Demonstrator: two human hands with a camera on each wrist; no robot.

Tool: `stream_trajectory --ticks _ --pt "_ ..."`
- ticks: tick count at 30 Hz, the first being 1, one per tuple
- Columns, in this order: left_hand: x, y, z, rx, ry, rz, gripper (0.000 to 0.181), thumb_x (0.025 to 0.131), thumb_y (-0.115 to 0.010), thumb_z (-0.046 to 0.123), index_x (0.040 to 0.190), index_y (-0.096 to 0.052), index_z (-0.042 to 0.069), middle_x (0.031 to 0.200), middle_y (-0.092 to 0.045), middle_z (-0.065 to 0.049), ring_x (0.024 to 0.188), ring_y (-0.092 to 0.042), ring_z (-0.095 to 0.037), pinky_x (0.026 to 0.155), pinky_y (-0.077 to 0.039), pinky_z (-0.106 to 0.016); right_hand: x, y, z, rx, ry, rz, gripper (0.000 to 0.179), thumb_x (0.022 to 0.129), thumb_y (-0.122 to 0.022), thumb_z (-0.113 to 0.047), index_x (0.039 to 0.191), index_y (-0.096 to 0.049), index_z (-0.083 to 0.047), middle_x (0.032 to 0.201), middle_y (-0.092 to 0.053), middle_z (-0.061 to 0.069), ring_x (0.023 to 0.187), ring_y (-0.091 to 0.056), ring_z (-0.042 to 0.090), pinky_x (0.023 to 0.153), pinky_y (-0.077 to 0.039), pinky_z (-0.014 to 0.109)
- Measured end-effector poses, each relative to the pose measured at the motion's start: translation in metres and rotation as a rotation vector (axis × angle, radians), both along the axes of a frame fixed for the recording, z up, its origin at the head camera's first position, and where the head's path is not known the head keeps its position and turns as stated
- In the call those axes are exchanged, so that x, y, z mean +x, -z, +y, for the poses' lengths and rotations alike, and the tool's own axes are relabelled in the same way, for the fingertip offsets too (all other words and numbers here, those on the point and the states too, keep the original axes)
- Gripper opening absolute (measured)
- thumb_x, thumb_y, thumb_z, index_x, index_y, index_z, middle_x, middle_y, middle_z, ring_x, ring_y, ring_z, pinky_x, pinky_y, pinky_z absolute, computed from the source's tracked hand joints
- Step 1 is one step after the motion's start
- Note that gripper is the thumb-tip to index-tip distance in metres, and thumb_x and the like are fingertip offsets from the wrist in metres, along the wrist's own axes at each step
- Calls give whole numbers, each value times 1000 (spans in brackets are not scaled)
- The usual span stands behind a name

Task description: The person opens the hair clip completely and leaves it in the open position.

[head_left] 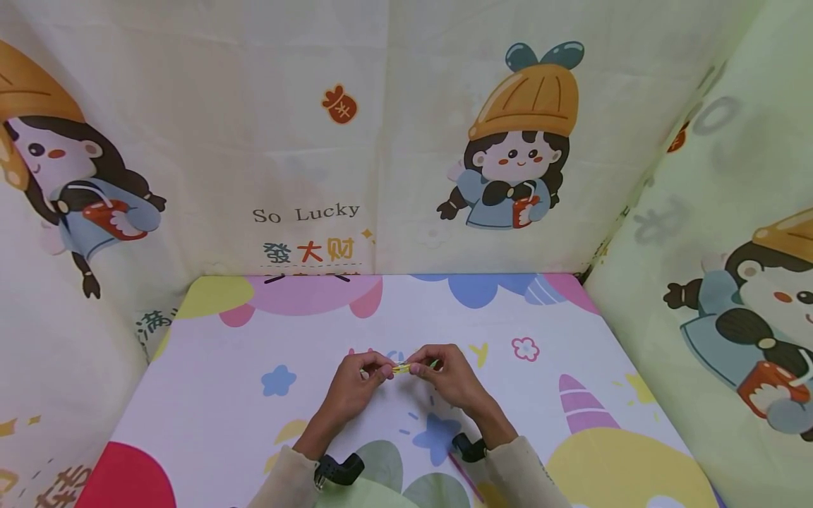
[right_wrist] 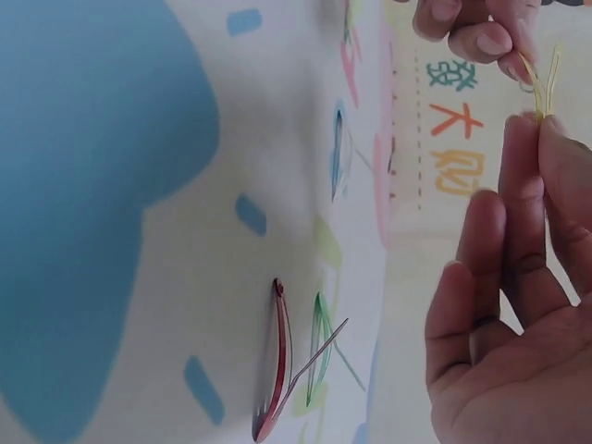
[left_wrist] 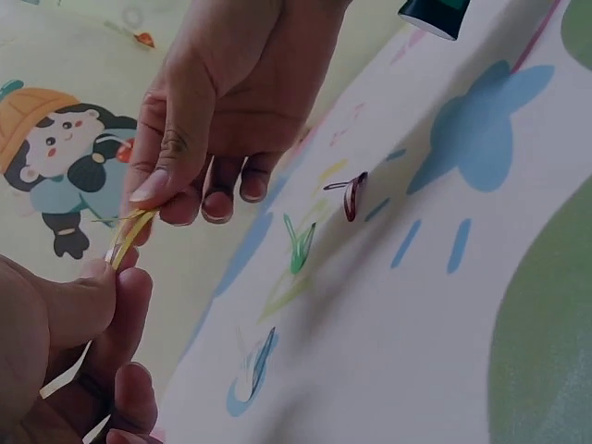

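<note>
A yellow snap hair clip [head_left: 401,368] is held up between both hands over the middle of the table. My left hand [head_left: 352,381] pinches one end between thumb and forefinger. With thumb and index finger, my right hand [head_left: 451,377] grips the other end. In the right wrist view the clip's thin parts stand spread apart. Below the hands lie a dark red hair clip [right_wrist: 279,351], a green hair clip [right_wrist: 319,356] and a blue hair clip [right_wrist: 337,153], the red and green ones with their arms sprung apart. The fingertips partly hide the yellow clip.
The table [head_left: 222,423] has a white cover with printed shapes. Fabric walls with cartoon figures rise at the back, left and right. Black wrist cameras [head_left: 339,469] sit on both wrists. A thin pink line [head_left: 466,478] shows near the right wrist; I cannot tell whether it is printed.
</note>
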State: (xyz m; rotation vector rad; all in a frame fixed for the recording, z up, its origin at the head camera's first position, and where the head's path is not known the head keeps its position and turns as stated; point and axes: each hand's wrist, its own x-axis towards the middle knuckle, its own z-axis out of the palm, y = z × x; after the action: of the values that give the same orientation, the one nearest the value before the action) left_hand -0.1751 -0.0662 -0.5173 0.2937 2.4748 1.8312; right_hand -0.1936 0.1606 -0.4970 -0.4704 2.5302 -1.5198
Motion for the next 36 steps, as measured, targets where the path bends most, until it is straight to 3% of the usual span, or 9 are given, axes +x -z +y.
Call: stream_trajectory --ticks 2,4,8,15,19,30,36 --pt "1 0 1 -3 -3 0 6 98 -76 15 95 -80 16 84 -77 -9 73 -56 -11 119 -32 -51 1 0 0 17 18 21 11 94 -81 -20 103 -81 -25 94 -79 -8 82 -63 13 80 -51 31" --pt "2 1 1 -3 -8 -12 5 99 -76 17 97 -81 16 86 -77 -10 73 -57 -10 102 -41 -40 1 0 0 32 32 52 15 93 -82 -20 105 -81 -30 96 -79 -13 88 -65 13 85 -51 34" --pt "3 2 2 6 -23 -37 6 100 -76 19 98 -81 16 88 -77 -9 76 -58 -11 80 -43 -29 3 0 0 52 37 127 18 91 -84 -19 102 -82 -33 99 -78 -17 98 -64 13 90 -50 38" --pt "4 2 2 25 -50 -71 9 100 -75 23 99 -81 17 88 -77 -3 81 -60 -15 75 -44 -27 6 -2 -1 58 32 217 21 84 -90 -18 100 -85 -30 93 -77 -15 94 -63 18 89 -53 44" --pt "5 1 3 20 -57 -85 10 101 -74 24 100 -81 16 87 -77 2 82 -60 -15 78 -44 -28 7 -3 -2 84 47 256 28 78 -94 -15 100 -85 -30 90 -75 -17 93 -62 14 88 -56 46" --pt "6 -1 5 22 -49 -113 14 102 -72 26 104 -80 15 88 -79 1 85 -61 -15 79 -43 -28 7 2 -5 171 83 363 26 76 -96 -18 96 -85 -31 88 -75 -20 93 -60 6 85 -56 45" --pt "8 -2 6 36 -50 -110 15 102 -73 26 103 -80 13 89 -79 -2 83 -61 -15 74 -44 -26 9 3 -5 179 87 397 24 76 -96 -17 94 -86 -28 86 -74 -17 92 -59 5 84 -57 43"
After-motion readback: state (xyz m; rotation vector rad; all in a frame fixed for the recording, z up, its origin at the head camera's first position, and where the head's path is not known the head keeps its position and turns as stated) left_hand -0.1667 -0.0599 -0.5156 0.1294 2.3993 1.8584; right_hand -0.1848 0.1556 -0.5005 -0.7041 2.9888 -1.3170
